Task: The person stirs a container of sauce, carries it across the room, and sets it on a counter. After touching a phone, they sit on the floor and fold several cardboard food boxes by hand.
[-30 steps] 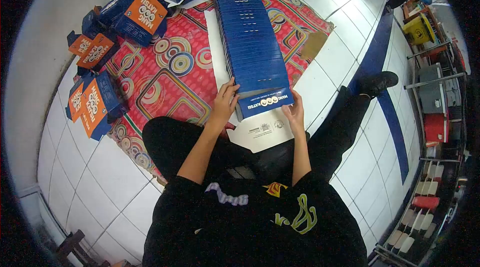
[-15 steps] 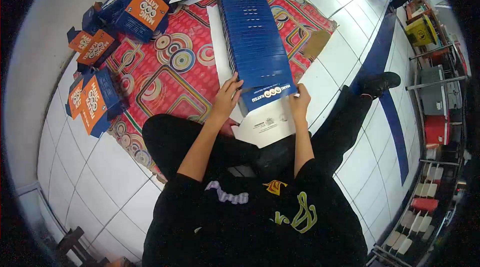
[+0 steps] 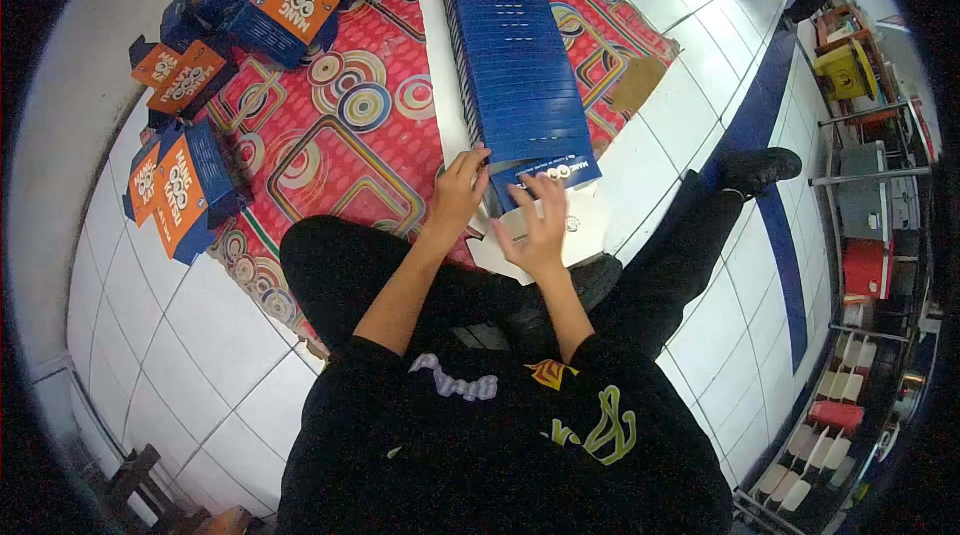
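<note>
A long row of flattened blue cardboard boxes [image 3: 525, 65] stretches away from my lap, overlapping like shingles. The nearest flat box [image 3: 510, 197] shows a blue printed panel and a white flap [image 3: 585, 225] over my legs. My left hand [image 3: 460, 193] pinches the left edge of this box, fingertips at the front corner of the stack. My right hand [image 3: 538, 227] is over the printed panel and white flap, with its fingers spread and slightly blurred; it covers part of the lettering.
Folded blue-and-orange boxes [image 3: 180, 190] stand at the left, with more boxes [image 3: 290, 10] at the back left. A red patterned mat [image 3: 350, 150] lies over white floor tiles [image 3: 235, 335]. A metal shelf rack [image 3: 865, 180] with assorted goods lines the right side.
My right hand has left the right edge of the nearest box and moved left over its panel, fingers spreading. My left hand stays at the left edge.
</note>
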A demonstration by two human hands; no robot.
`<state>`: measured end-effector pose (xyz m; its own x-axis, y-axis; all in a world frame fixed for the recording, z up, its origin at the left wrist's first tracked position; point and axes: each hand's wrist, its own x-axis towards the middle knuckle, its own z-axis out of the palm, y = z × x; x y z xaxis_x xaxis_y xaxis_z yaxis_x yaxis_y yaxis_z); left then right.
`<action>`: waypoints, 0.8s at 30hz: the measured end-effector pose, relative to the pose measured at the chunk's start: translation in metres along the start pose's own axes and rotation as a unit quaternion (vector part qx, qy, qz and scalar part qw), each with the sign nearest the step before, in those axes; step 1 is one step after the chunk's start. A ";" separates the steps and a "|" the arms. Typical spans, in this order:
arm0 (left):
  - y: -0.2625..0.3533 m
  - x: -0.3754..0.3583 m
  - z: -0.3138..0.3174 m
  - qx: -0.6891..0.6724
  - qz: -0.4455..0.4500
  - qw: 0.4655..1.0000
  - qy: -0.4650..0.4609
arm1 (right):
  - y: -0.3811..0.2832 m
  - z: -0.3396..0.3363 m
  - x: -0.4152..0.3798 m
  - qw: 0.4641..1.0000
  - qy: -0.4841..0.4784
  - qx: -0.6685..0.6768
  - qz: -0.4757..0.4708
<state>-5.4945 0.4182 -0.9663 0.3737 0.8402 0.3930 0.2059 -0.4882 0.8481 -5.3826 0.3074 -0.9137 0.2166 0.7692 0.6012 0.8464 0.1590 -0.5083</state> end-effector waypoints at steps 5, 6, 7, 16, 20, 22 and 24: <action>-0.001 0.003 -0.006 0.021 0.046 0.999 0.004 | 0.013 0.035 0.000 0.994 -0.015 -0.107 -0.017; -0.001 0.003 -0.006 0.030 0.068 0.997 0.000 | 0.011 0.036 0.000 0.994 -0.014 -0.110 -0.008; -0.002 0.003 -0.006 0.028 0.065 0.997 0.002 | 0.011 0.038 0.000 0.994 -0.017 -0.111 -0.010; -0.002 0.001 -0.002 0.025 0.052 0.998 -0.002 | 0.015 0.046 0.005 0.997 0.017 -0.075 -0.007; -0.007 -0.003 0.005 0.053 0.019 0.998 0.023 | 0.005 0.031 -0.011 0.990 0.072 -0.121 -0.033; -0.016 -0.004 0.012 0.065 0.011 0.997 0.042 | 0.014 0.039 -0.033 0.997 0.037 -0.061 0.019; -0.029 -0.011 0.020 0.052 -0.061 0.997 0.018 | 0.021 0.041 -0.042 0.994 -0.052 0.008 0.092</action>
<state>-5.4864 0.4186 -1.0017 0.3078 0.9016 0.3040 0.3405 -0.4027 0.8497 -5.3942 0.3041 -0.9751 0.3137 0.8463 0.4305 0.7897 0.0191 -0.6132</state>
